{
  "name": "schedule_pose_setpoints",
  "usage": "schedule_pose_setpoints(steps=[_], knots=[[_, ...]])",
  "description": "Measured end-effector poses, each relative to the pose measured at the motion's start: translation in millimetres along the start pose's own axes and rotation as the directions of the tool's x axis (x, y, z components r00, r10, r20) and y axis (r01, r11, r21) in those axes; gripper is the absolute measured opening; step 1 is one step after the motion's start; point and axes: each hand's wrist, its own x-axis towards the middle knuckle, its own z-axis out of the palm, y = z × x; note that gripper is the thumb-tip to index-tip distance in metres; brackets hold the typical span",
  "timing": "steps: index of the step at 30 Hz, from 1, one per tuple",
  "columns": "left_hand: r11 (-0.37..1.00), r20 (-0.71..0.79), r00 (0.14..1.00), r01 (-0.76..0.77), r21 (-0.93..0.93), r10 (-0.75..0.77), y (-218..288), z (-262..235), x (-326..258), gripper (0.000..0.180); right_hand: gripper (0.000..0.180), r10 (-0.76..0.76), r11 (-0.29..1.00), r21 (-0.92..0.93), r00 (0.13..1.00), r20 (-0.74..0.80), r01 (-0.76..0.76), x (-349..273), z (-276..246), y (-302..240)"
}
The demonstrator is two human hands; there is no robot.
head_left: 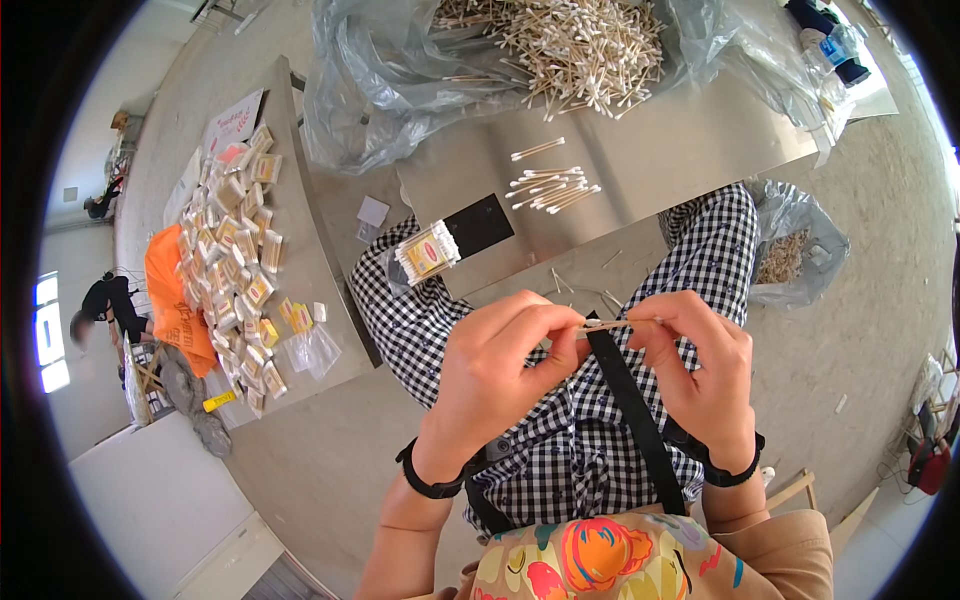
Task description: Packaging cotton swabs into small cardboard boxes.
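Above my lap, both hands pinch a few wooden-stick cotton swabs [607, 325] lying crosswise between them. My left hand [508, 355] grips one end with thumb and forefinger, and my right hand [697, 362] has the other end; the exact number of swabs is hard to make out. On the metal table, a small group of cotton swabs [553, 188] lies in front of me, with a single swab [538, 149] just beyond. A filled pack of cotton swabs [428, 254] with a yellow-and-white label sits at the table's near left corner, beside a black rectangular pad [479, 232].
A big heap of swabs [590, 50] lies on clear plastic [350, 110] at the table's far side. Many packed swab bundles [235, 250] cover the left table, near an orange bag [175, 300]. Right of my knee stands a plastic bag of swabs [790, 255]. A person [110, 305] is far left.
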Motion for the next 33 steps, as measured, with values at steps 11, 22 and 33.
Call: schedule_pose_setpoints(steps=[11,22,33], knots=[[0.948,0.197,0.932,0.274,0.164,-0.304,-10.5,-4.9,-14.3,0.019,0.006,0.135,0.986,0.119,0.983,-0.123,-0.121,-7.4,-7.7,17.5],[0.985,0.209,0.971,0.142,-0.099,-0.119,-4.8,18.2,-1.9,0.026,0.007,0.187,0.965,0.173,0.980,0.065,-0.196,-10.5,4.3,29.6],[0.956,0.015,0.990,0.128,0.265,-0.137,-78.4,57.5,16.2,0.011,0.007,0.403,0.913,0.202,0.852,-0.333,-0.353,-20.0,-69.7,131.0]])
